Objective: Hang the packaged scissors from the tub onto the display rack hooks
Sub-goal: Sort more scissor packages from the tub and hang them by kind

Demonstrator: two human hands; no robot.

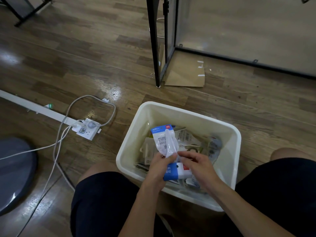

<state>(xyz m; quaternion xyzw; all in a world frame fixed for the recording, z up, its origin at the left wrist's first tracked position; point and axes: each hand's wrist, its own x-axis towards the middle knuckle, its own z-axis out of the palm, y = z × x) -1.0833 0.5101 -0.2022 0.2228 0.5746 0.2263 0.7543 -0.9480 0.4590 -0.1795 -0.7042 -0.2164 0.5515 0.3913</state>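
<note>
A white plastic tub (133, 130) stands on the floor between my knees, with several packaged items lying in it. My left hand (158, 170) grips a packaged pair of scissors (165, 140), a white and blue card pack that sticks up over the tub. A second pack with a blue and white card (177, 173) lies under that hand's fingers. My right hand (195, 162) reaches in from the right, and its fingertips touch the lower end of the upright pack. The black frame of the display rack (154, 41) rises behind the tub; its hooks are out of view.
A white power strip (87, 129) with trailing cables lies on the wooden floor to the left. A flat piece of cardboard (185, 72) sits under the rack's foot. A dark round base (13, 171) fills the left edge. A white floor strip (30, 105) runs diagonally on the left.
</note>
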